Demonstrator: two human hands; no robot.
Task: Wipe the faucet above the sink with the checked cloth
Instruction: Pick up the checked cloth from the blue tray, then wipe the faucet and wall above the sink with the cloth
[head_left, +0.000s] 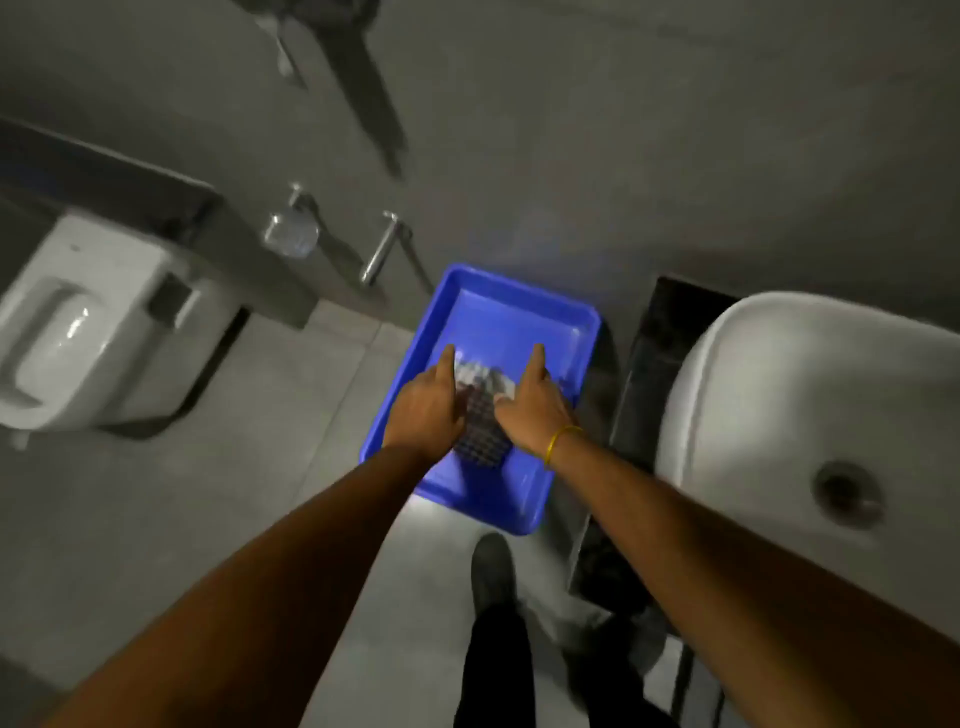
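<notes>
Head view looks steeply down into a dim bathroom with a grey tiled floor (171, 499) and grey wall (571, 130). White sink (779, 395) occupies the right side; its round drain (848, 492) sits near the right edge. No faucet can be made out above the basin in this frame. White toilet (88, 322) sits at the left, against the wall. Blue tray (506, 306) lies on the floor between toilet and sink, close to the wall. Both bare forearms extend from the bottom of the frame down to the tray.

Checked cloth (480, 415) lies inside the tray, in its near half, bunched between the two hands; the far end appears pale, the near end dark-checked. Left hand (426, 410) rests at the cloth's left edge with the index finger extended. Right hand (530, 410) rests at the right edge, index finger also extended, with a yellow band (560, 441) around the wrist. Both hands touch the cloth, but whether the fingers are closed on it cannot be determined because of motion blur. A dark shoe (492, 571) stands on the floor just behind the tray. Two chrome fixtures (382, 249) are mounted on the wall above the tray.
</notes>
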